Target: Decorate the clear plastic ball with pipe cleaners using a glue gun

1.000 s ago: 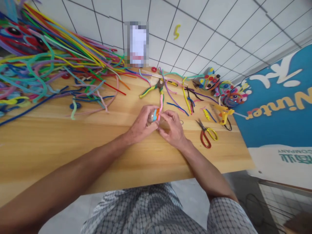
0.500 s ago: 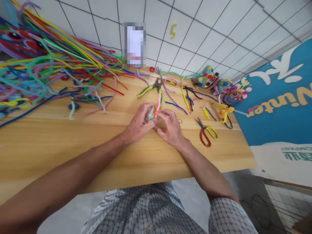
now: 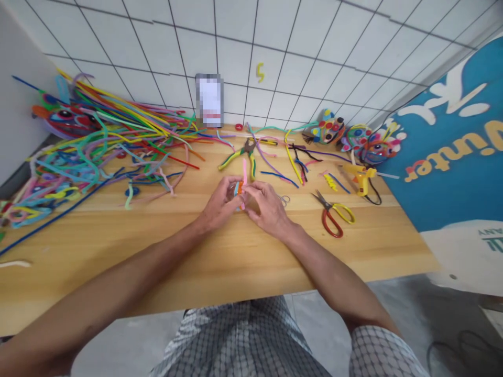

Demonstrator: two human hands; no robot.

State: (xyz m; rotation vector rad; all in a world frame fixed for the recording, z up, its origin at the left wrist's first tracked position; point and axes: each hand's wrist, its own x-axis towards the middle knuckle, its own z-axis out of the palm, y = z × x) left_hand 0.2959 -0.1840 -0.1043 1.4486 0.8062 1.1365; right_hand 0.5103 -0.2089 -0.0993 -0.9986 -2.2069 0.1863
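My left hand (image 3: 221,204) is closed around a small clear object (image 3: 232,191) with blue and orange bands, near the middle of the wooden table (image 3: 188,277). My right hand (image 3: 267,207) pinches a pink pipe cleaner (image 3: 244,172) against the banded side; its upper end sticks up past the fingers, and a short pink piece shows below them. Just beyond the hands lie pliers (image 3: 247,149) with yellow-green handles, their handles spread. The hands hide much of the clear object.
Many coloured pipe cleaners (image 3: 129,120) are piled at the left. Scissors (image 3: 330,212) and a yellow glue gun (image 3: 361,179) lie at the right, below decorated figures (image 3: 330,128). A phone (image 3: 209,99) leans on the tiled wall (image 3: 314,63).
The camera view has shifted, showing more of the left side. The pink pipe cleaner now stands straighter, and a short piece of it shows below my fingers. Both hands keep their hold.
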